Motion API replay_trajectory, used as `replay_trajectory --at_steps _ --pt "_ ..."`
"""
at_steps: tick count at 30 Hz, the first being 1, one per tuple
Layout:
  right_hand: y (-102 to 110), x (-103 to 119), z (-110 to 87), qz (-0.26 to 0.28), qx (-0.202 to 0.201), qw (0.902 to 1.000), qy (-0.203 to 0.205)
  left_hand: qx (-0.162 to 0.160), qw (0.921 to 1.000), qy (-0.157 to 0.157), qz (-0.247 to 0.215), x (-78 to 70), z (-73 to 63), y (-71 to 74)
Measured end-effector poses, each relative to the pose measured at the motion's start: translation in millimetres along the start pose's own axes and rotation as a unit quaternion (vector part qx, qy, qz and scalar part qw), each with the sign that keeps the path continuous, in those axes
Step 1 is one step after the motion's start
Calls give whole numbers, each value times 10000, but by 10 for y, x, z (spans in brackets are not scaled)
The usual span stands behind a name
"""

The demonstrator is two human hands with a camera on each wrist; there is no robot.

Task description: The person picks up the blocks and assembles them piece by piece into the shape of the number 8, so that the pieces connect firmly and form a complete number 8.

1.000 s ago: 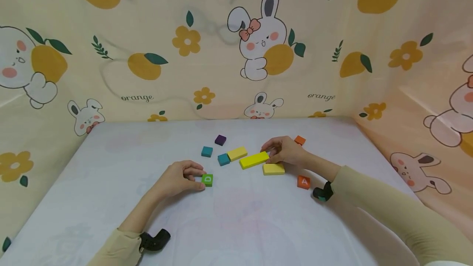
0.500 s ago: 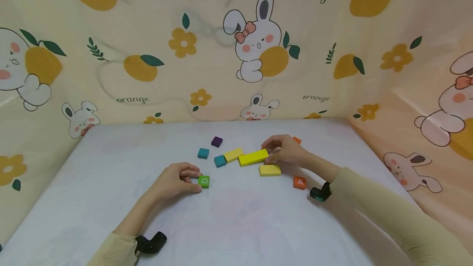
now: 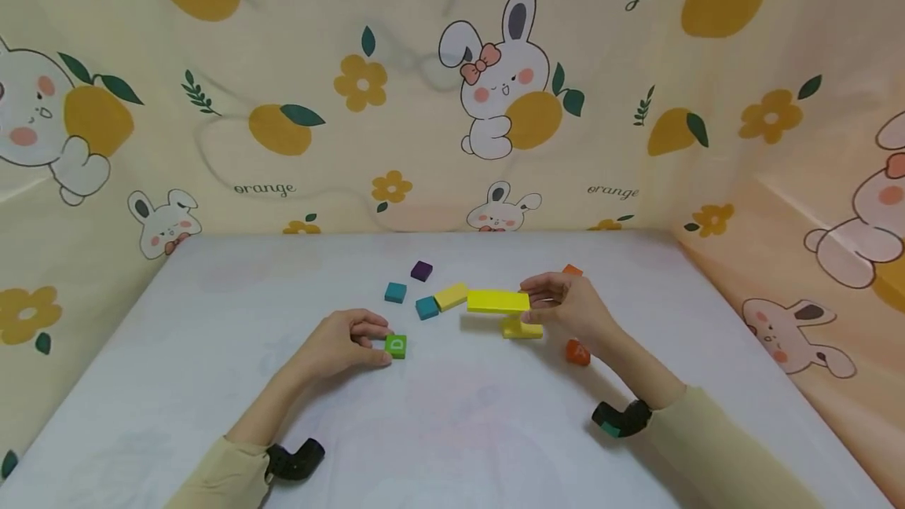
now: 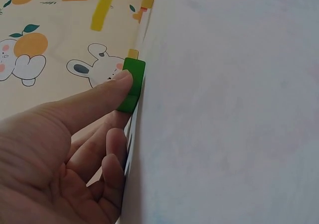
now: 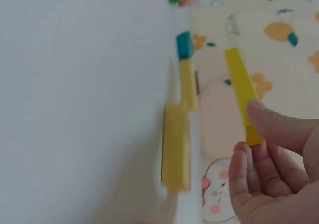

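My left hand (image 3: 339, 348) pinches a green block (image 3: 397, 346) marked with a D, which sits on the white table. In the left wrist view the thumb lies on the green block's side (image 4: 131, 84). Held up off the tabletop is a long bright yellow block (image 3: 498, 302); the thumb and fingers of my right hand (image 3: 569, 309) pinch its right end. Under it lies a shorter yellow block (image 3: 526, 331), partly hidden. The right wrist view shows the long yellow block (image 5: 240, 87) clear of the table, apart from the shorter one (image 5: 175, 147).
Left of centre, a pale yellow block (image 3: 451, 297) touches a teal block (image 3: 426, 308). Another teal block (image 3: 396, 293) and a purple block (image 3: 421, 270) lie behind. An orange block (image 3: 577, 352) is by the right wrist, another (image 3: 573, 269) behind that hand. A printed cloth (image 3: 417, 132) stands behind the table.
My right hand has lifted the long yellow block off the table and turned it nearly level across the view, moving it slightly right. My left hand stays at the green block.
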State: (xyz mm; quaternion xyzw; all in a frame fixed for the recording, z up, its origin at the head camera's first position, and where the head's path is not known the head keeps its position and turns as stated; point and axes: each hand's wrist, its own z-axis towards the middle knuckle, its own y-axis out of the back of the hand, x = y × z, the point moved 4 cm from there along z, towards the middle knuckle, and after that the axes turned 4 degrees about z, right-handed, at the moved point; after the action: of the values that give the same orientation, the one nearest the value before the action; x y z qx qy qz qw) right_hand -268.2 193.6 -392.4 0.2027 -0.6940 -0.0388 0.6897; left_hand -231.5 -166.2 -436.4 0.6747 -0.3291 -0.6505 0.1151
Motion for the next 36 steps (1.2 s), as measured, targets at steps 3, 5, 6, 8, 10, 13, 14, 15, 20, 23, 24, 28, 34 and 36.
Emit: replay_trajectory --at_steps 3,5,6,8,10,13,14,15,20,23,24,28,34,36 --pt "-132 29 -133 287 45 9996 14 -26 10000 38 11 7 4 -10" --pt "-232 38 -202 319 34 9995 -17 -48 10000 74 8 9 1 -11" --pt "-282 45 -232 367 13 9993 -53 -58 9999 92 5 12 1 -12" --pt "-375 50 -282 435 -61 9989 -172 -71 9999 116 15 9 -1 -14" --pt "-464 54 -316 488 -128 9983 -303 -80 9999 148 16 7 -1 -19" --pt "-597 71 -338 660 -67 9969 -413 -110 9998 178 52 0 -2 -26" --pt "-637 82 -341 691 -36 9967 -417 -125 9997 178 64 -5 -2 -28" --pt "-671 93 -344 727 -27 9964 -430 -141 9997 179 68 -13 -3 -28" --pt "-780 116 -355 653 -51 9968 -462 -196 9996 146 152 -52 3 -35" --pt "-828 99 -358 515 -34 9974 -503 -193 9995 184 176 -56 6 -43" --pt "-844 93 -357 446 -22 9977 -516 -183 9995 196 174 -57 5 -46" --pt "-899 79 -327 223 4 9986 -488 -219 9994 187 182 -76 -1 -44" --pt "-955 50 -287 -259 125 9986 -452 -284 9991 217 207 -95 2 -54" --pt "-966 39 -281 -309 184 9984 -445 -305 9990 259 203 -93 4 -65"
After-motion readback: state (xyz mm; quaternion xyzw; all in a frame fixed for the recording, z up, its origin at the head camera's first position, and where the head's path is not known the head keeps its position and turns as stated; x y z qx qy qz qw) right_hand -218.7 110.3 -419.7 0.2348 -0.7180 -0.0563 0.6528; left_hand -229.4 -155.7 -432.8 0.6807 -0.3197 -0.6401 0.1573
